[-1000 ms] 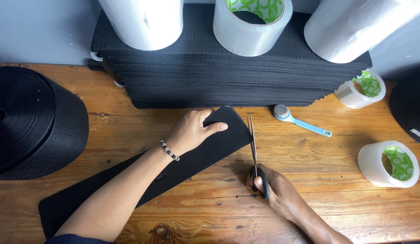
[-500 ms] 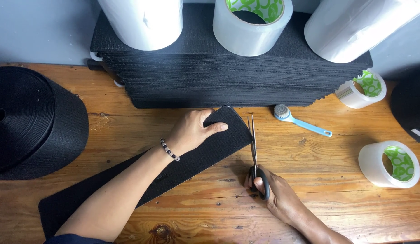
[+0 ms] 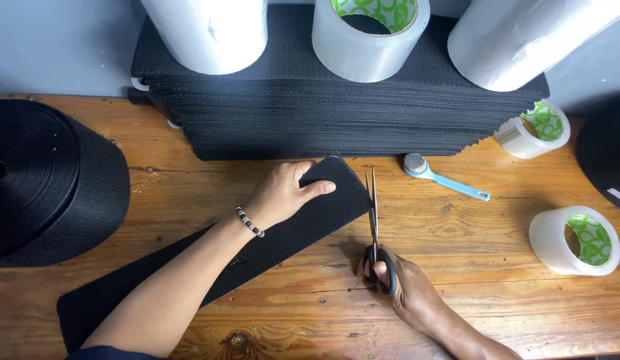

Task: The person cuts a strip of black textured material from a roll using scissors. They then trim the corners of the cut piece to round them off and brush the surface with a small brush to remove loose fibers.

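**Scissors closed beside the strap's rounded end**

Head view: the left hand [image 3: 282, 193] lies flat on the black strap [image 3: 293, 230], fingers spread and pressing the strap's far end to the table [image 3: 190, 193]; it pins the strap and grips nothing. A beaded bracelet [image 3: 248, 221] circles that wrist. The strap runs diagonally from the near left corner up to the middle of the table, where its rounded end sits just near of the stack [image 3: 336, 113] of black sheets.

The right hand [image 3: 406, 290] has its fingers curled through the black handles of the scissors [image 3: 374, 227]. The blades point away from the person, almost shut, with only a thin slit between them, just right of the strap's end and touching nothing that I can make out.

Against the frames of a second and half a second before, little differs: the left hand is in the same place on the strap, the strap has not shifted, and the scissors have the same line, with the right hand a touch nearer the person.

Far right of the scissors lies a small blue brush [image 3: 443, 179]. Two small tape rolls [image 3: 540, 130] [image 3: 576, 240] sit at the right. A big black webbing roll [image 3: 50, 180] stands at the left. On the stack stand a tape roll [image 3: 370, 37] and two white rolls [image 3: 210, 30] [image 3: 523, 40].
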